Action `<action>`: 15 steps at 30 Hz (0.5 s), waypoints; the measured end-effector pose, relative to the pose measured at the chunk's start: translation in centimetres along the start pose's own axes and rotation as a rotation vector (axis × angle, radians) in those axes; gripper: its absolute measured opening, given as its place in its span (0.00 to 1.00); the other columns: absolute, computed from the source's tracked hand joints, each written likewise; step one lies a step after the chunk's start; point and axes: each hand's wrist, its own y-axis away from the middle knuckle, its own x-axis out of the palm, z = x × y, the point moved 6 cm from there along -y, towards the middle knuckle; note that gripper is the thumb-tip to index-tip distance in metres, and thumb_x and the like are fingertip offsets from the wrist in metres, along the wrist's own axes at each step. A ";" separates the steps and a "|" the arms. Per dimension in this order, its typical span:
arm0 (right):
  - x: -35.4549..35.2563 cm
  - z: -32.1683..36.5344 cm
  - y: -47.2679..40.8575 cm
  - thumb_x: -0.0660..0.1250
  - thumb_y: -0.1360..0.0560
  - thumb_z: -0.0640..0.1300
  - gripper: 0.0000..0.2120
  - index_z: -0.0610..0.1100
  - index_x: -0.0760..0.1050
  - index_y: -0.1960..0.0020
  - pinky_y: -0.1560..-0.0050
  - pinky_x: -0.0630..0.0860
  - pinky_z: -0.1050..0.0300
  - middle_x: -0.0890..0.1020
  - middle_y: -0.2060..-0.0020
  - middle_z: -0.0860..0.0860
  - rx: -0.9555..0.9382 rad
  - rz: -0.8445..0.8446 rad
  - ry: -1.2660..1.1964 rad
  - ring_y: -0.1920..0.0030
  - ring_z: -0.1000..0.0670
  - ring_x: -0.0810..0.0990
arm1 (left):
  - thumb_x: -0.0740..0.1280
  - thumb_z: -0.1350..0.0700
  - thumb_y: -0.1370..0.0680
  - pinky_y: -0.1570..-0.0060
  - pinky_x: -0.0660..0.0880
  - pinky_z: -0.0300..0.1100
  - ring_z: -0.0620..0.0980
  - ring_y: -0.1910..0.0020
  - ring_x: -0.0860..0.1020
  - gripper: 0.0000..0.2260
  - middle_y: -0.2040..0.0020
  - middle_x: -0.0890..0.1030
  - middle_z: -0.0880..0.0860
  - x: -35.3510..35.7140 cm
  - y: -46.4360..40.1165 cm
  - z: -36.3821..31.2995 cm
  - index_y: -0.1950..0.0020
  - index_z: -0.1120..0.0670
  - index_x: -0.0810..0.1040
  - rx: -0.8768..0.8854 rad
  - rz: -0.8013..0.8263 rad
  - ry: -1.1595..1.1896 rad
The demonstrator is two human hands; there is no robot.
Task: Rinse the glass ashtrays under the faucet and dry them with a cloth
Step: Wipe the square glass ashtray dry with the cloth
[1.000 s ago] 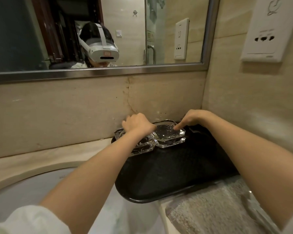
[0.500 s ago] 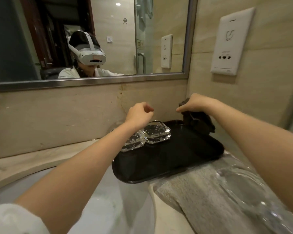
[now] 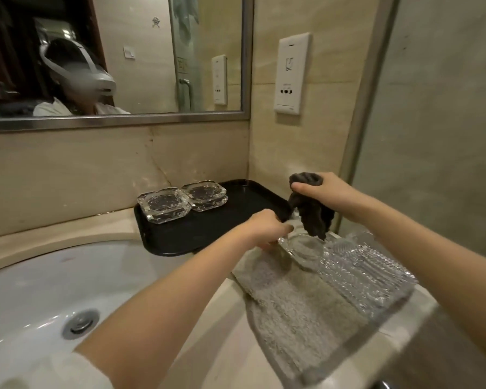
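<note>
Two glass ashtrays (image 3: 165, 204) (image 3: 205, 195) sat side by side, touching, at the upper left corner of the black tray (image 3: 236, 220) in the middle of the frame, and by their placement they looked finished, though whether they were fully dry could not be told. At centre right, the left hand (image 3: 267, 228) pinched the near rim of a third ashtray (image 3: 303, 248), which rested on the grey towel (image 3: 306, 310) just beside a ribbed glass dish (image 3: 368, 276). Above it, the right hand (image 3: 324, 193) was curled round a bunched dark cloth (image 3: 310, 214), whose loose end hung down into that ashtray. That suggested drying of the third piece was only starting. No faucet showed, and the white basin (image 3: 54, 290) at lower left held no glassware, so the rinsing seemed over; wiping this ashtray and setting it on the tray with the others appeared to be what remained.
</note>
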 end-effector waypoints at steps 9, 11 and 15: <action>0.0 -1.2 0.2 0.69 0.27 0.50 0.12 0.41 0.78 0.51 0.47 0.77 0.47 0.83 0.55 0.43 -0.018 0.009 -0.017 0.55 0.44 0.82 | 0.66 0.54 0.24 0.65 0.77 0.42 0.53 0.66 0.79 0.11 0.63 0.77 0.55 1.7 -1.4 0.0 0.63 0.58 0.71 -0.062 -0.145 -0.277; 0.1 -1.4 0.2 0.69 0.27 0.50 0.11 0.41 0.78 0.52 0.48 0.77 0.48 0.83 0.55 0.43 -0.014 0.018 -0.015 0.56 0.45 0.82 | 0.66 0.54 0.24 0.63 0.77 0.43 0.54 0.63 0.79 0.12 0.63 0.76 0.54 1.7 -1.7 0.2 0.64 0.57 0.70 -0.068 -0.164 -0.282; 0.1 -2.1 0.2 0.69 0.27 0.51 0.12 0.42 0.78 0.52 0.46 0.78 0.46 0.83 0.56 0.44 -0.001 0.002 0.001 0.54 0.45 0.82 | 0.64 0.52 0.22 0.59 0.75 0.45 0.54 0.59 0.78 0.11 0.60 0.75 0.55 1.5 -2.0 0.4 0.60 0.58 0.71 -0.045 -0.206 -0.156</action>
